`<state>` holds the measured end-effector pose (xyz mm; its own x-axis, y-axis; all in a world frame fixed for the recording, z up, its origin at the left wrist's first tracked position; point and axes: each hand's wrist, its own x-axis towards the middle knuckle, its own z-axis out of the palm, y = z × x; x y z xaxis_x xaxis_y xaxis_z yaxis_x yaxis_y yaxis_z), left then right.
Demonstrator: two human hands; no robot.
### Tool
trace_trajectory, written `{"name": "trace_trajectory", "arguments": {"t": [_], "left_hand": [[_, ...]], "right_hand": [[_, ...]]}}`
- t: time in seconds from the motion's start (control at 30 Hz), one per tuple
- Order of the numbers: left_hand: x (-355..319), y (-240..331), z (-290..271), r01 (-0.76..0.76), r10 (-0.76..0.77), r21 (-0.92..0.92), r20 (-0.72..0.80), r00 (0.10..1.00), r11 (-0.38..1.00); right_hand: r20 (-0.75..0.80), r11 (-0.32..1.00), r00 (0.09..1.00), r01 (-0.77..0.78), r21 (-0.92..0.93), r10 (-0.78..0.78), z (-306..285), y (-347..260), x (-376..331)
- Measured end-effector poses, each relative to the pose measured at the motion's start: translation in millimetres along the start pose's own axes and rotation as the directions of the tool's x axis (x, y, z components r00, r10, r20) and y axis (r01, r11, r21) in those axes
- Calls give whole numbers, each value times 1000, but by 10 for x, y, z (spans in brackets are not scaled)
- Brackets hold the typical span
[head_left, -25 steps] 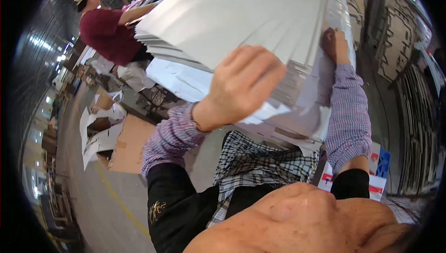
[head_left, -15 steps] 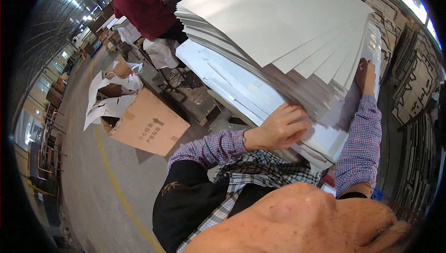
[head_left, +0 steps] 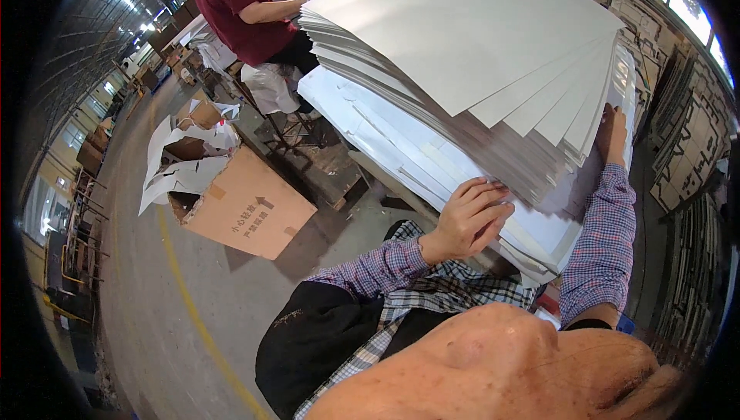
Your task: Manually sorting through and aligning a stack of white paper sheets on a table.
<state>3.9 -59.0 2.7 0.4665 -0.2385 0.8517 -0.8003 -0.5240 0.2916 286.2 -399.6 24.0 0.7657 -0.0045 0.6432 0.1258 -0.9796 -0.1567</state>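
Observation:
A thick stack of large pale grey card sheets (head_left: 478, 34) fans out at its near corner, where the lower edges are smeared by motion. My left hand (head_left: 469, 221) is at that near corner, thumb apart from the stretched fingers, fingertips close to the blurred edges. I cannot make out any sheet pinched in it. On the stack's right side, my right hand (head_left: 613, 134) rests against the sheet edges with its fingers pointing away from me, partly hidden. Beneath the grey sheets lies a pile of white sheets (head_left: 385, 134) with uneven, creased edges.
A cardboard box (head_left: 250, 204) holding torn white offcuts stands on the floor at left, beside a yellow floor line (head_left: 185, 296). A co-worker in a dark red shirt (head_left: 239, 11) is at the far left. Flat cut boards (head_left: 690, 142) lean in racks at right.
My left hand has opened out from a curled shape, its fingers straighter at the corner. The view has shifted slightly. The co-worker's outstretched arm has come down.

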Motion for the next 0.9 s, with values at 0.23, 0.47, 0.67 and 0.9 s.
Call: {"name": "trace_trajectory", "arguments": {"t": [0.23,0.47,0.67,0.9], "left_hand": [[-28,1,-39,-6,6,-8,7,1000,1000],[-25,-16,-62,-21,22,-30,49,999,999],[5,-49,-20,-40,39,4,49,998,999],[48,10,-122,1,-1,0,116,993,1000]], "right_hand": [[5,1000,1000,-9,28,9,45,-37,-4],[-7,1000,1000,-20,24,20,-30,-73,-48],[40,998,997,-70,-2,70,24,-42,18],[-58,996,998,-35,78,40,-96,-292,-88]]}}
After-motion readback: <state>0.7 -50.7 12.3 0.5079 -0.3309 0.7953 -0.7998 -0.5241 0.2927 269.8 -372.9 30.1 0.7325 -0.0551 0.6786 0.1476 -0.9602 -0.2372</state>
